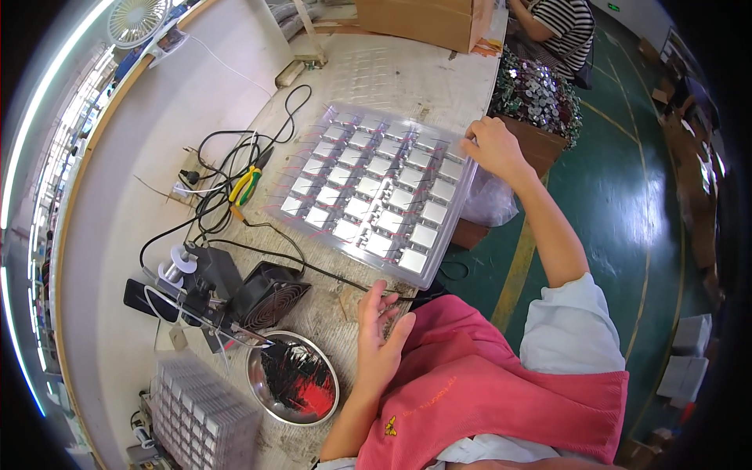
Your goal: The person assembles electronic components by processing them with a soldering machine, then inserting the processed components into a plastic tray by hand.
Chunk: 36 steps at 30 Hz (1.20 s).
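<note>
A clear plastic tray (433, 262) lies on the worktable, its compartments filled with rows of small silvery-white square parts. Thin red and dark wires stick out from the parts. At the tray's right far corner, my right hand (497, 149) has its fingers curled over the rim and grips it. My left hand (380, 337) is raised just off the near edge of the tray, palm turned inward, fingers apart and holding nothing. To its left stands a round steel bowl (335, 401) with short black and red wires in it.
A soldering device (215, 274) with a black fan (274, 296) stands left of the bowl's far side. Green-yellow pliers (246, 186) lie among tangled black cables. A stack of filled trays (200, 419) sits near left. Beyond are a cardboard box (415, 23) and a person in stripes (568, 35).
</note>
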Motion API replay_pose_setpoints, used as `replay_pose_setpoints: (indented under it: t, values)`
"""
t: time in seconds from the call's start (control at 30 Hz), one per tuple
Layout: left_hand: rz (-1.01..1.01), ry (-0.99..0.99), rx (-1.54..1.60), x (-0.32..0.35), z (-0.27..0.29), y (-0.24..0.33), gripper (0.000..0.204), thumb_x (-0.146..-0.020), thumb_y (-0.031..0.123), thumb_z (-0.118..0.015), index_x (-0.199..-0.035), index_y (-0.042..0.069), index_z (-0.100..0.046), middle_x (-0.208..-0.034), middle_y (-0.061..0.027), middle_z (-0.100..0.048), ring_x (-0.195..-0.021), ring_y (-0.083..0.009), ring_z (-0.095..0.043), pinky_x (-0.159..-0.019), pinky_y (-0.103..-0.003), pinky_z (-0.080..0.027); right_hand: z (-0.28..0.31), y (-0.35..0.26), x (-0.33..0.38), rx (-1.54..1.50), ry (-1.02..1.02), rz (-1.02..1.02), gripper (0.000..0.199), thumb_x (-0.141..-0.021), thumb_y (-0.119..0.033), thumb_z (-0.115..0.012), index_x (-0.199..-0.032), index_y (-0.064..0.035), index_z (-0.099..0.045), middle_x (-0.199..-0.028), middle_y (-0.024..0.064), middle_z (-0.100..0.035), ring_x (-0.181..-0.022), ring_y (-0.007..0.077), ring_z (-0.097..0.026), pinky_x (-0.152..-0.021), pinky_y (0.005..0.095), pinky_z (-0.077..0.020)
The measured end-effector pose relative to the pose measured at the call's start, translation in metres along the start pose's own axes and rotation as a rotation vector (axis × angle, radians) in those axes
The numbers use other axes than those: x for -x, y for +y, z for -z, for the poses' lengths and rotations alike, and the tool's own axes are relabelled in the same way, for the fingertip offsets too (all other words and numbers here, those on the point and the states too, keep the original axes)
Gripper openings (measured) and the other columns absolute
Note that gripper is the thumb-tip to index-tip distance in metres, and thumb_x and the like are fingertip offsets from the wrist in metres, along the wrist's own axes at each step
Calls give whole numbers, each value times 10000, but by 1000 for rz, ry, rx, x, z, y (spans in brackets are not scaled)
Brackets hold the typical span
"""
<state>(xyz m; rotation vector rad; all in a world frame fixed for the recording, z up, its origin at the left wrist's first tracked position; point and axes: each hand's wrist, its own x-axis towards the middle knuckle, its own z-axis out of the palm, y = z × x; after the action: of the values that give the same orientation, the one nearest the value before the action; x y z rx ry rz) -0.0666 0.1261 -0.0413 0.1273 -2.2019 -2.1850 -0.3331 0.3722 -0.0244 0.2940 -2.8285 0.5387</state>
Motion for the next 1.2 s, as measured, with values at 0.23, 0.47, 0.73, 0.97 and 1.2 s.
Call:
replay_pose_setpoints:
  t: [0.23, 0.47, 0.73, 0.97, 1.2]
  values:
    - [88, -29, 294, -3, -5, 3, 665, -871, 22, -632, -1442, 15, -290, -1400, -117, -349, -1207, -206, -453, -988, -316, -402, 6, 16, -23, -237, -225, 13, 342, -761, -331, -679, -791, 9, -653, -827, 188, -675, -789, 328, -654, -709, 391, -508]
    - [52, -15, 261, -4, -8, -7, 665, -879, 66, -648, -1442, 21, -297, -1415, -124, -326, -1237, -219, -439, -1000, -320, -399, 2, 21, -20, -227, -203, 43, 324, -809, -308, -666, -881, 7, -641, -848, 184, -652, -788, 316, -635, -712, 396, -493]
    - [43, -18, 254, -4, -10, -6, 673, -884, 73, -645, -1447, 14, -282, -1413, -131, -327, -1235, -215, -438, -993, -321, -405, 24, 8, -31, -503, -352, -186, 308, -824, -280, -662, -950, 1, -647, -872, 103, -670, -785, 201, -615, -725, 331, -489]
    - [76, 61, 470, -3, -16, 0, 673, -903, 42, -604, -1457, -9, -225, -1388, -122, -364, -1186, -192, -455, -972, -301, -418, 15, 8, -20, -1617, -409, -378, 278, -934, -233, -560, -1098, -9, -567, -1022, 82, -656, -881, 175, -652, -799, 342, -549]
    - [186, 201, 705, -16, -13, 11, 565, -999, 266, -459, -1427, -40, -252, -1297, -120, -454, -1106, -183, -512, -925, -312, -437, 17, -32, 17, -1613, -337, -401, 266, -930, -152, -529, -1125, 29, -545, -1060, 114, -630, -924, 265, -666, -795, 426, -575]
